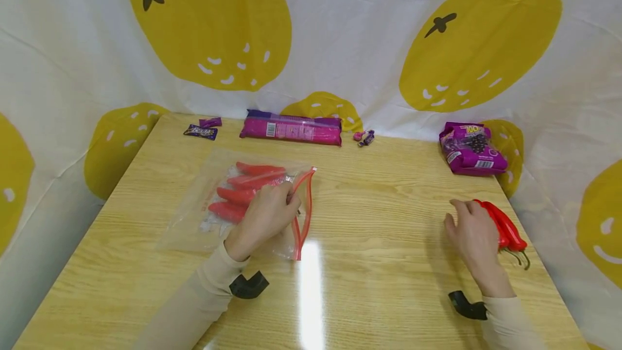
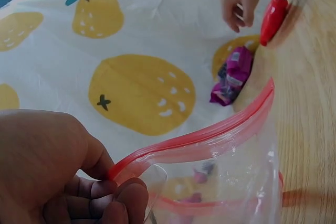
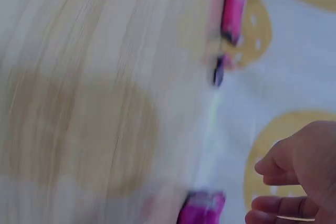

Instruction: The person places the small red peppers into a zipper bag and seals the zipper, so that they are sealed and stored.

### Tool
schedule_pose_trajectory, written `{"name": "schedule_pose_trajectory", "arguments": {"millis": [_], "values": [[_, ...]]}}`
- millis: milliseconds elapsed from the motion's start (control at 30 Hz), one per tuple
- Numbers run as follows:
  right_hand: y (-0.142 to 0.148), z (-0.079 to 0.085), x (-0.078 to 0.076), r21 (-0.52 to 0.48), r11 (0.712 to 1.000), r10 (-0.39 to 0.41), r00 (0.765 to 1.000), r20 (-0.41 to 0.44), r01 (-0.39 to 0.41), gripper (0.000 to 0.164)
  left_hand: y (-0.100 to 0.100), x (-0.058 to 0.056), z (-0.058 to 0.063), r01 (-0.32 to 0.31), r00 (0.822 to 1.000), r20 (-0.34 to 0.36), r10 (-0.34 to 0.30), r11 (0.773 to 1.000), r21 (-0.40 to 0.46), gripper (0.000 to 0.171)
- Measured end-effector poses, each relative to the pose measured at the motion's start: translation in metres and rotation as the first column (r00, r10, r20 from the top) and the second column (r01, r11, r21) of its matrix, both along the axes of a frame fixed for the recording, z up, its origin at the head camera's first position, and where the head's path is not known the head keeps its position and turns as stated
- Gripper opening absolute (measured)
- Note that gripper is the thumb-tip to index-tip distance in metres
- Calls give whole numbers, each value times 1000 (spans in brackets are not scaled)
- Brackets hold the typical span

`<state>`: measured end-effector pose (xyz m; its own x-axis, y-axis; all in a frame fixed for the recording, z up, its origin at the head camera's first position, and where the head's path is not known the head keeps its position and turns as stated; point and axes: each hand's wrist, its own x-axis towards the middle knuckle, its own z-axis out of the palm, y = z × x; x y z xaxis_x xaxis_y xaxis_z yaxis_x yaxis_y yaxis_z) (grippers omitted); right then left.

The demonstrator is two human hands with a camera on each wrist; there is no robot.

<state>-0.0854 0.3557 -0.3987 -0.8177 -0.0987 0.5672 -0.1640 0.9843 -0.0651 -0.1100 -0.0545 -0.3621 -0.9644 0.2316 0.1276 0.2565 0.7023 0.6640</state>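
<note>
A clear zip bag (image 1: 187,226) with a red-edged opening lies on the table at the left. Several red peppers (image 1: 235,196) are inside it, side by side. My left hand (image 1: 269,212) pinches the bag's opening between thumb and fingers. In the left wrist view, the red zip strip (image 2: 205,136) stretches away from that hand, its two sides spread apart. Over at the right, my right hand (image 1: 473,236) is just left of loose red peppers (image 1: 507,226) with green stems, partly covering them. Nothing shows between its loosely bent fingers.
Along the back lie a long purple-pink packet (image 1: 291,127), small wrapped sweets (image 1: 365,138) and two small purple packets (image 1: 201,129). A bulky purple bag (image 1: 472,150) stands at the back right. Behind the table hangs a white cloth (image 1: 345,31) printed with yellow fruit.
</note>
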Motion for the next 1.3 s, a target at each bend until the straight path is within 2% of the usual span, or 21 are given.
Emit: {"name": "schedule_pose_trajectory", "arguments": {"millis": [100,167,233,400,467,500,767,833,933,1000,1067,1167,1233,1300], "values": [[31,0,10,53,990,-128,992,-5,128,29,-1,0,-1,0,1000,1,0,1000,5,19],[45,-2,17,71,976,-210,977,42,207,28,-1,0,-1,0,1000,-2,0,1000,11,19],[55,-4,22,86,959,-279,952,126,270,28,-2,0,-2,-1,1000,-9,1,1000,16,20],[64,-10,31,104,936,-351,877,329,336,33,-2,1,-3,-1,1000,-30,2,1000,29,20],[64,-13,32,105,936,-351,864,361,336,32,-3,1,-2,0,1000,-28,1,999,35,20],[64,-14,33,105,937,-349,860,372,334,32,-3,1,-2,0,1000,-26,1,999,39,21],[62,-16,36,111,942,-337,876,346,318,25,-2,0,-2,5,1000,-11,-5,999,32,23],[60,-15,35,103,943,-334,887,319,317,27,-1,0,-1,6,1000,2,-6,1000,25,24],[51,-11,31,59,950,-311,907,283,307,31,-1,0,-1,7,1000,17,-7,1000,24,24],[40,-5,27,10,961,-267,916,301,277,36,-1,0,0,7,1000,9,-7,1000,30,23],[24,1,22,-62,973,-189,921,341,223,40,-1,1,0,8,1000,-3,-7,999,37,22],[-4,10,16,-216,969,-13,897,442,120,45,-2,2,0,9,1000,-10,-8,999,44,21],[-26,13,13,-328,943,112,870,481,60,45,-2,2,1,9,1000,-10,-9,999,42,21],[-49,16,11,-431,902,221,830,511,26,43,-1,2,0,8,1000,-6,-8,999,44,21]]}}
